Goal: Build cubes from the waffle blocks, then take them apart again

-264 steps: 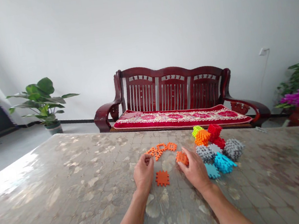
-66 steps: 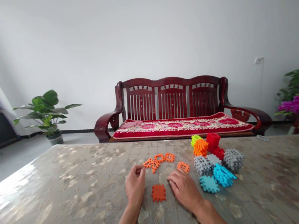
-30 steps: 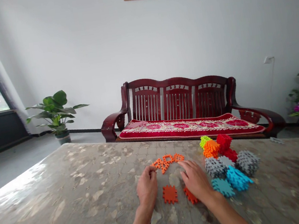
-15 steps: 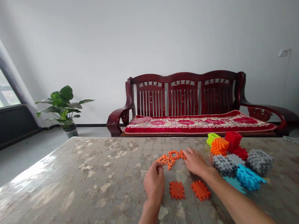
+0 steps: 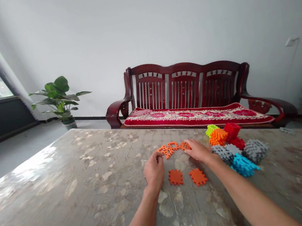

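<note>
My left hand (image 5: 153, 169) rests on the table, thumb and fingers closed at the left edge of an orange openwork piece (image 5: 162, 149). Whether it grips that piece firmly is hard to see. An orange triangular piece (image 5: 168, 153) and an orange open-frame square (image 5: 173, 145) lie against it. On the right, my right hand (image 5: 198, 151) has its fingers closed at the edge of an orange lattice piece (image 5: 184, 145). Nearer me, two solid orange interlocking squares lie flat, a left square (image 5: 175, 177) and a right square (image 5: 198, 177), between my forearms.
Right of my right hand stand stacks of interlocking pieces: yellow-green (image 5: 211, 130), orange (image 5: 218, 137), red (image 5: 232, 130), grey (image 5: 256, 150) and blue (image 5: 244, 164). A patterned cloth covers the table (image 5: 81, 197). Beyond it is a wooden bench (image 5: 183, 89); a potted plant (image 5: 60, 97) stands at left.
The camera has tipped down a little. My right hand's fingers have drawn back to the right, and more of the orange lattice piece shows. My left hand stays by its piece.
</note>
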`<state>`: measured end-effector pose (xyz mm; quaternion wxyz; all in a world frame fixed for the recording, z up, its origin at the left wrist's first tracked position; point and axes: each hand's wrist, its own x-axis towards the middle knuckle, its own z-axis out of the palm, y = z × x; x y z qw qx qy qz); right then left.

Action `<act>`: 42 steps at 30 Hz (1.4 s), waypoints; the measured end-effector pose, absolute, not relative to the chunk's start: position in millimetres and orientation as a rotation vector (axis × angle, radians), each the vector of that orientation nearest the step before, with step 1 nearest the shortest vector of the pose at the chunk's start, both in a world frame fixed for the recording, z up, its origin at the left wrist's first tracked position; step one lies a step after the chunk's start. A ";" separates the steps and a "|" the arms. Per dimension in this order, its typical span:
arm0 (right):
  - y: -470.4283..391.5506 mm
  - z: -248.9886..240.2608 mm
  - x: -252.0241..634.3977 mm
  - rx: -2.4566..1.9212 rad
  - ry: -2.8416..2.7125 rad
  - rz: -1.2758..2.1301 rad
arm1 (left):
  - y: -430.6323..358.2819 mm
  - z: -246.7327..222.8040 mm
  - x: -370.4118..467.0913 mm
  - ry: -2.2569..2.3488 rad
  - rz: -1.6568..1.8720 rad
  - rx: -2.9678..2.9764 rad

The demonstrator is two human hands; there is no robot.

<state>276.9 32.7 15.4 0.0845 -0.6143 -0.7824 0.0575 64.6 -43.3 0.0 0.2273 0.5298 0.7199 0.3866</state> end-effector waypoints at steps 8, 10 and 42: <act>30.5 28.1 281.9 -1.814 -2.364 0.153 | -41.8 -1.5 64.3 1.968 1.074 1.436; 30.3 35.1 289.2 -1.807 -2.354 0.152 | -41.9 -1.3 64.0 1.962 1.068 1.439; -1.2 37.0 286.8 -1.611 -2.405 0.330 | -42.8 0.4 63.8 1.986 1.003 1.488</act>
